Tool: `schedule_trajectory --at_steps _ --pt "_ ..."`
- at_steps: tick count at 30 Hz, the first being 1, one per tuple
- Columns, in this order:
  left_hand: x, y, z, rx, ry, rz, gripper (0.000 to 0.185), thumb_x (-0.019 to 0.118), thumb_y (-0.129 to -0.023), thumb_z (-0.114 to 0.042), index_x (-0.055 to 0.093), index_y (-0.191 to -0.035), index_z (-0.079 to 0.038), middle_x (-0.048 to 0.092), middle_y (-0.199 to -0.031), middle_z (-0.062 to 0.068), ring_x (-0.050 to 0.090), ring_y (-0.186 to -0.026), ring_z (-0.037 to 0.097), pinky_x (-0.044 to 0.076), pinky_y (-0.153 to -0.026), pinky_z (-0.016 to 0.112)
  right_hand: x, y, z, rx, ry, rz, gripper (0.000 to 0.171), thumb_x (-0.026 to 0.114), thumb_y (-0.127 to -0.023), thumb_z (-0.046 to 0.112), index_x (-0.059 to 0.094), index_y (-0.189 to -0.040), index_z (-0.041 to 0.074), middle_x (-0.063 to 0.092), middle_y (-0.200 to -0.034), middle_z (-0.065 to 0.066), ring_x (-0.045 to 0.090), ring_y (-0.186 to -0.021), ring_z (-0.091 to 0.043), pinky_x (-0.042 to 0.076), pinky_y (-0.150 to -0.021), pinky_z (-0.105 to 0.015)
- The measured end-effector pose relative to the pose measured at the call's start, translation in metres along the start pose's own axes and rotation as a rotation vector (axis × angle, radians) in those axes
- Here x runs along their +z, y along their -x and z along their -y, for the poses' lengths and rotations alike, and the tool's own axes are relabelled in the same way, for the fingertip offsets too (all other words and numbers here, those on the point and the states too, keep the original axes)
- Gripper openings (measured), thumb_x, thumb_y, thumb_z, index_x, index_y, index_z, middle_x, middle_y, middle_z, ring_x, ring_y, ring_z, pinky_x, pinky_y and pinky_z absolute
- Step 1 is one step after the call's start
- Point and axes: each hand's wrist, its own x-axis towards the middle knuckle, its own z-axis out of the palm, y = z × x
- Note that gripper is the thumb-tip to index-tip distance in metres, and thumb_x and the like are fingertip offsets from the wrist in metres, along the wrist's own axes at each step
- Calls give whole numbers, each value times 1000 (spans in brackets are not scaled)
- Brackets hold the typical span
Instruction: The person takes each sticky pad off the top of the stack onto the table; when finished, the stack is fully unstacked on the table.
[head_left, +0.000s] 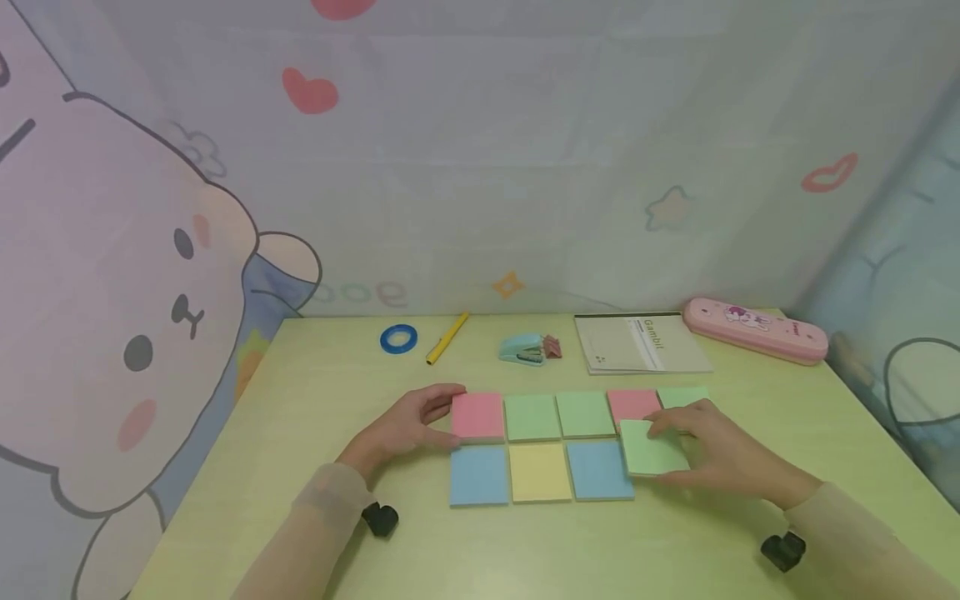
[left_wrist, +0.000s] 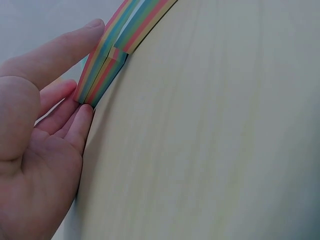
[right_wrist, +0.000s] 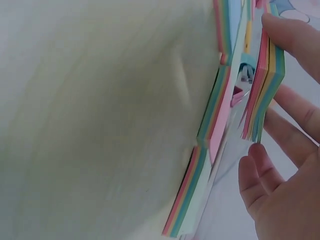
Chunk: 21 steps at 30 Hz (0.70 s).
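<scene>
Sticky-note pads lie in two rows on the pale green table [head_left: 315, 433]. My left hand [head_left: 416, 425] rests against the left edge of the pink pad [head_left: 477, 414] at the left end of the back row; in the left wrist view its fingers [left_wrist: 60, 105] lie fairly straight against that pad's striped edge [left_wrist: 100, 75]. My right hand [head_left: 708, 446] holds a green pad [head_left: 647, 454] at the right end of the front row. In the right wrist view that pad [right_wrist: 262, 80] is pinched between thumb and fingers [right_wrist: 285, 130] and raised off the table.
Along the back of the table lie a blue tape roll [head_left: 398, 338], a yellow pen [head_left: 447, 337], a blue stapler [head_left: 522, 349] with a clip [head_left: 553, 346], a notebook [head_left: 641, 342] and a pink pencil case [head_left: 753, 329]. Printed cloth walls stand behind and to the sides.
</scene>
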Motion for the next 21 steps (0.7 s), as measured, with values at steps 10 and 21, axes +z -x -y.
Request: schedule_trajectory --at_steps 10,21 --pt "0 0 0 -4 1 -1 84 87 -87 -8 42 -159 -6 42 -165 13 39 -154 32 39 -122 36 1 25 -6 21 -12 80 49 95 -74 49 69 -113 35 70 -129 8 50 -111 -10 51 -88 -34" --pt "0 0 -2 -2 -3 2 84 87 -88 -10 42 -159 -5 41 -165 13 38 -154 33 38 -122 37 8 26 -4 -15 44 53 42 95 -76 42 69 -107 32 70 -129 2 64 -116 -25 55 -96 -48"
